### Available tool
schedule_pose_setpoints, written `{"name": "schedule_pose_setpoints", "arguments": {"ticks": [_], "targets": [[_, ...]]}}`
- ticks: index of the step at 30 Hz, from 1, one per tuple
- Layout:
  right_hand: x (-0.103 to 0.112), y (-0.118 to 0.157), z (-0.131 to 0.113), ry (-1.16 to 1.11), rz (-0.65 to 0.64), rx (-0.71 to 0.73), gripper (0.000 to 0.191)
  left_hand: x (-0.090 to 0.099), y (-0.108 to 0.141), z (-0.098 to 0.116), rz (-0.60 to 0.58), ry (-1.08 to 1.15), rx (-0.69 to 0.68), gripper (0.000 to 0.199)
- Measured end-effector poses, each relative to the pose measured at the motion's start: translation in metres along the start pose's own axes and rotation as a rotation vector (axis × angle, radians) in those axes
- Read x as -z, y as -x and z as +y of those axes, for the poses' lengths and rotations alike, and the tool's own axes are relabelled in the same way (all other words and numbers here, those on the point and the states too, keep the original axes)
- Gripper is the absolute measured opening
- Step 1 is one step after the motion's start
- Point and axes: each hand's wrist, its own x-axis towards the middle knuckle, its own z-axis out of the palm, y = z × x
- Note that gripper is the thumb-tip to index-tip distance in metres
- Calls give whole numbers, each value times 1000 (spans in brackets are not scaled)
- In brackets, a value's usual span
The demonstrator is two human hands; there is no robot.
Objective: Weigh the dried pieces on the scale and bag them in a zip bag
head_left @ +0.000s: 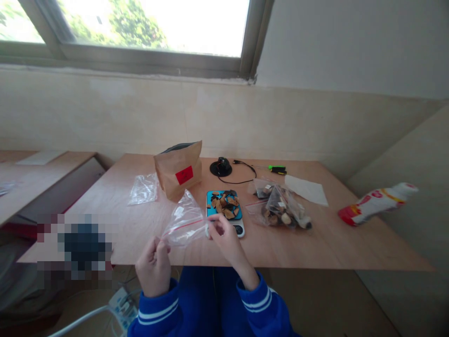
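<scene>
Fingers [156, 248] of both hands clamped on opposite edges of an apparently empty clear zip bag [184, 222], held up at lower centre above the table [301, 248]; just past the right hand [224, 241], a digital scale [239, 229] with a blue tray of dried brown chips [224, 204]; further right, a filled zip bag [282, 206].

Bright daylight glares through the window [150, 28] (room edges bow slightly).

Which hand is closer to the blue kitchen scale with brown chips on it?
Right. The right hand sits at the front edge of the blue-topped kitchen scale; the left hand is farther left, pinching a clear plastic zip bag.
</scene>
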Motion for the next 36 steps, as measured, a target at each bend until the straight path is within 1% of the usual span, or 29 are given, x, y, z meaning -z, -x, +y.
{"name": "schedule_pose_setpoints", "arguments": {"ticks": [2,3,4,6,8,10,13,15,17,19,20,21,22,25,27,30,34,36], "targets": [[7,2,-5,79,-93,124,23,2,-1,2,25,10,48,31],[12,2,-6,133,-108,194,23,2,-1,2,27,17,62,30],[17,1,-6,186,-97,256,23,3,-2,1,27,22,76,30],[32,-4,0,285,-13,339,21,6,-4,-3,31,24,107,29],[51,-13,13,393,81,359,22,10,-6,-8,42,21,131,30],[71,-21,27,520,136,337,24,13,-7,-12,51,19,145,29],[93,-27,43,715,142,296,26,14,-8,-15,43,30,151,30],[99,-29,48,816,127,287,25,13,-8,-16,29,39,143,30],[101,-29,47,892,120,305,22,11,-8,-17,14,44,126,30],[102,-29,42,931,124,346,14,11,-7,-17,0,48,106,31],[102,-29,38,919,149,375,11,11,-8,-17,-5,50,100,31],[104,-28,32,881,204,408,10,12,-8,-18,-6,50,98,31],[106,-26,25,823,292,443,11,12,-8,-18,-2,50,99,31],[114,-19,-1,634,628,545,13,14,-9,-20,23,53,106,30],[121,-14,-17,559,783,604,13,14,-10,-21,37,56,108,30],[128,-8,-32,483,892,654,13,13,-8,-19,42,57,101,29],[130,-4,-40,437,1025,701,15,13,-5,-11,52,68,91,29],[130,-1,-42,446,1126,706,19,14,-4,-7,68,61,104,29]]}}
